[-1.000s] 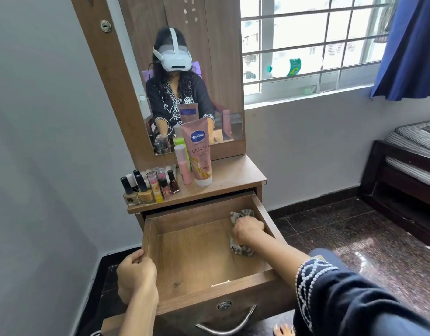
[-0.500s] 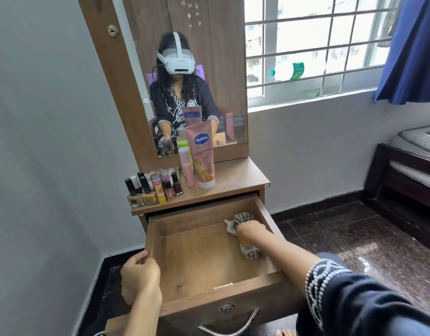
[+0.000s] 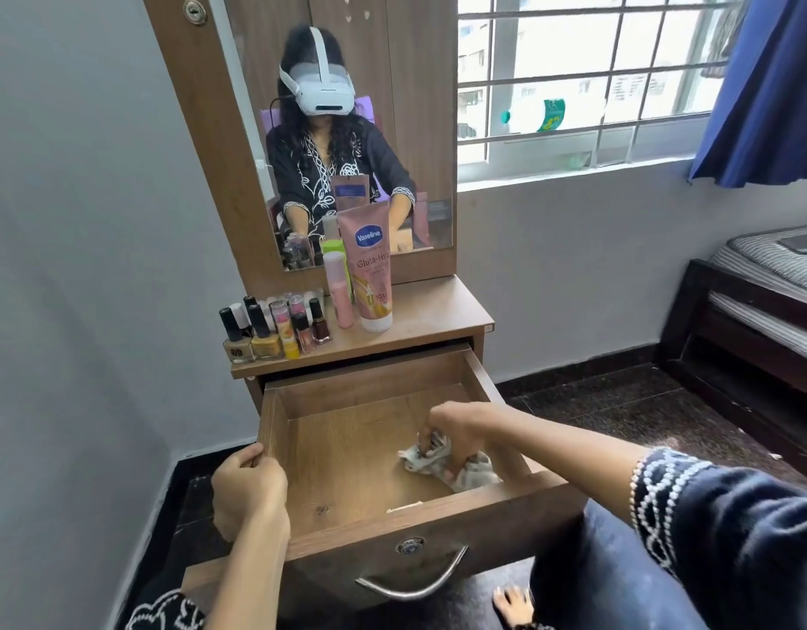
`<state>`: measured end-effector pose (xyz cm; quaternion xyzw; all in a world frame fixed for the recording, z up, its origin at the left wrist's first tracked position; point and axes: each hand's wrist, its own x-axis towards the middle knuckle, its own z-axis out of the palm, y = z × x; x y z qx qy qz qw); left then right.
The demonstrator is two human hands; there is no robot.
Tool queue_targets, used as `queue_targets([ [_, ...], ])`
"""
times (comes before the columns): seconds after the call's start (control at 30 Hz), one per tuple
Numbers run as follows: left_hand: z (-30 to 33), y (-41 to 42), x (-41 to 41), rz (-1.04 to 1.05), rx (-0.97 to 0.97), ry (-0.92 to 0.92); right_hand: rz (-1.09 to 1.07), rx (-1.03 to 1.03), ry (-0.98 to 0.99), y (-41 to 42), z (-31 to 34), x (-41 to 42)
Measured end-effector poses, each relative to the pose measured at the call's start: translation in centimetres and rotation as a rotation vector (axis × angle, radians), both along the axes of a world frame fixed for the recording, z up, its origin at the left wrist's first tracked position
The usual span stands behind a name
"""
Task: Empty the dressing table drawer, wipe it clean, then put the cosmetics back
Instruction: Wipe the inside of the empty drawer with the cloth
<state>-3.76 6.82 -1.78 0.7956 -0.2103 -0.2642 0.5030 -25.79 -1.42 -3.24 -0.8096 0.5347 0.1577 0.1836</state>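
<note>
My left hand (image 3: pixel 248 491) grips the left wall of the pulled-out drawer (image 3: pixel 274 429). Up on the dressing table top (image 3: pixel 433 311) stand the nail polish bottles (image 3: pixel 274 331) and the pink lotion tube (image 3: pixel 369 266). Inside the drawer's right side, my right hand (image 3: pixel 456 431) clutches a crumpled cloth (image 3: pixel 456 468) against the floor.

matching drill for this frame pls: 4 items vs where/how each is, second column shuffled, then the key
1. cloth
2. Vaseline tube
3. left hand
4. nail polish bottles

A. gripping the drawer's left wall
B. clustered at the tabletop's left end
C. bunched under the right hand, on the drawer floor
D. standing cap down before the mirror

Pairs: 1-C, 2-D, 3-A, 4-B
</note>
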Motion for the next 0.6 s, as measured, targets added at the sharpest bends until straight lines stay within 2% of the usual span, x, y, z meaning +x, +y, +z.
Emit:
queue_targets([
  [0.13, 0.2, 0.2, -0.3, -0.007, 0.002, 0.011, -0.228, -0.118, -0.149, -1.9, 0.4, -0.4],
  [0.2, 0.3, 0.3, -0.2, -0.006, -0.002, 0.008, -0.268, -0.155, -0.164, -2.3, 0.6, 0.1],
  [0.3, 0.3, 0.1, -0.1, -0.005, -0.006, 0.009, -0.205, -0.153, -0.07, -1.3, 0.8, 0.8],
  [0.47, 0.1, 0.1, -0.1, -0.001, -0.002, 0.009, -0.038, 0.093, 0.179, 1.6, -1.8, 0.5],
  [0.6, -0.1, 0.0, 0.0, 0.002, 0.002, 0.012, -0.023, 0.098, 0.135, 2.6, -0.5, 0.1],
])
